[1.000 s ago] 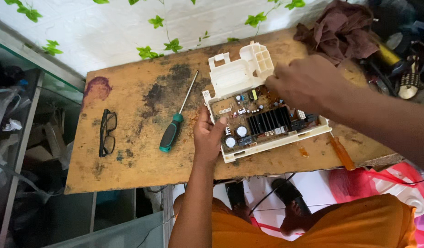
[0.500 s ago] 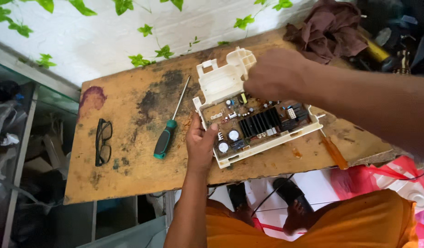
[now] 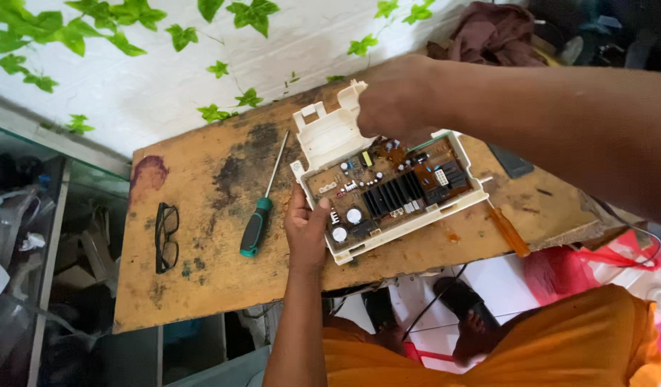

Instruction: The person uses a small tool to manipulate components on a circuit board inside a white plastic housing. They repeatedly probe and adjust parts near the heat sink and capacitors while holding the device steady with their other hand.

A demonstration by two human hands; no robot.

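Two bare hands work on a circuit board [image 3: 396, 188] set in a white plastic tray, which sits on a stained wooden board [image 3: 201, 272] serving as a tabletop. The left hand [image 3: 307, 228] rests at the near-left corner of the tray, thumb hooked over its rim beside two round white components, fingers partly curled against the side, so it braces the tray rather than closing fully around it. The right hand [image 3: 395, 97] reaches in from the right and is closed on the far edge of a white plastic cover [image 3: 332, 132], which stands tilted up off the board's far-left end; the fingertips are hidden behind the cover. A black finned heat sink [image 3: 393, 195] sits in the middle of the circuit board. Just left of the left hand lies a screwdriver with a green and black handle [image 3: 256, 228], its shaft pointing away toward the wall. Further left, well apart, a pair of black glasses [image 3: 165, 236] lies folded open. An orange-handled tool [image 3: 509, 231] lies near the tray's right end
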